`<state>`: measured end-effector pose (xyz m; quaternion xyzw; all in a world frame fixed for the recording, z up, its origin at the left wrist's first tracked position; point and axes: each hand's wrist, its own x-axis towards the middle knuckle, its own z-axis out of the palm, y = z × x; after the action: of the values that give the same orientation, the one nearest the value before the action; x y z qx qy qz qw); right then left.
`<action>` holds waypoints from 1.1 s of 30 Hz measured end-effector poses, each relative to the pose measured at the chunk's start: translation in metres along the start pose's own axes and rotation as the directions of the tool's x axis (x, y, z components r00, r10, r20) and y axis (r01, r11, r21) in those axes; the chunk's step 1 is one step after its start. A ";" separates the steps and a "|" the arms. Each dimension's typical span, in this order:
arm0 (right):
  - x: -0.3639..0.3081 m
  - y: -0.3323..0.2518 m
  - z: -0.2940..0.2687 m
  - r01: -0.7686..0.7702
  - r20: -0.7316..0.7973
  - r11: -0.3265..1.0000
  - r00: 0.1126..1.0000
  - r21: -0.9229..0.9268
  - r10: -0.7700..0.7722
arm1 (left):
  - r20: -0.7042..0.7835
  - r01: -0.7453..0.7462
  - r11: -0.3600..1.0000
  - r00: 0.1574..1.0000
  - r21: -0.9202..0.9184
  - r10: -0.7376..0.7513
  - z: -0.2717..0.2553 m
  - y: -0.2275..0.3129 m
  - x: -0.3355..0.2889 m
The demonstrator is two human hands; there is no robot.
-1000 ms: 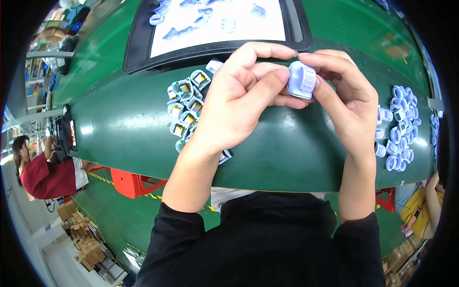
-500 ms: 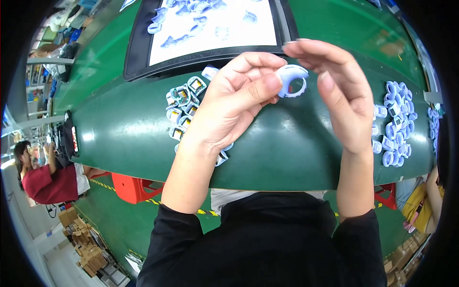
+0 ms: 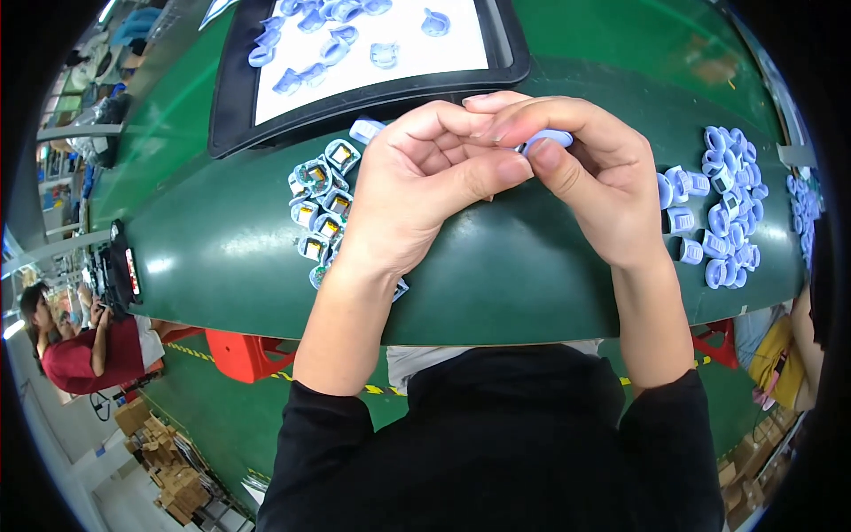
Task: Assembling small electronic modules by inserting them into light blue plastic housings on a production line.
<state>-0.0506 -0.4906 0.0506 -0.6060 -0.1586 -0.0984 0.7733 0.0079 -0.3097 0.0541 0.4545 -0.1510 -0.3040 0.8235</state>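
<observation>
My left hand [image 3: 425,182] and my right hand [image 3: 603,182] meet above the green table, fingertips touching. Pinched between them is a light-blue plastic ring-shaped housing [image 3: 550,139], mostly covered by the fingers. Both thumbs press toward its near side. Beside my left wrist lies a group of similar blue housings with small circuit boards inside [image 3: 330,228], partly covered by my forearm. To the right of my right hand is a pile of blue ring-shaped housings [image 3: 716,242].
A black-framed tray with a lit white surface [image 3: 417,71] stands at the far side, with loose blue pieces on it. More blue parts [image 3: 805,208] lie at the far right. A person in a red top [image 3: 93,359] sits at left, near a red stool [image 3: 244,355].
My right hand has closed in from the right and now grips the blue housing together with my left. The housing has turned, so its open ring no longer shows.
</observation>
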 end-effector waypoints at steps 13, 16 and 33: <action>-0.001 -0.009 0.002 -0.035 0.021 0.994 0.999 -0.100 0.038 | 0.074 0.067 0.994 0.995 -0.082 -0.061 -0.003 0.000 0.002; -0.001 -0.007 0.008 0.071 -0.054 0.981 0.995 -0.183 -0.082 | 0.095 0.070 0.986 0.994 -0.153 -0.056 -0.001 0.000 0.001; 0.003 -0.004 0.003 0.049 -0.053 0.999 0.997 0.003 -0.049 | 0.153 0.135 0.976 0.982 -0.173 -0.109 -0.003 0.001 0.003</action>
<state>-0.0493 -0.4891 0.0564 -0.5975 -0.1530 -0.1332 0.7758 0.0129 -0.3091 0.0533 0.3628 -0.1528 -0.3984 0.8284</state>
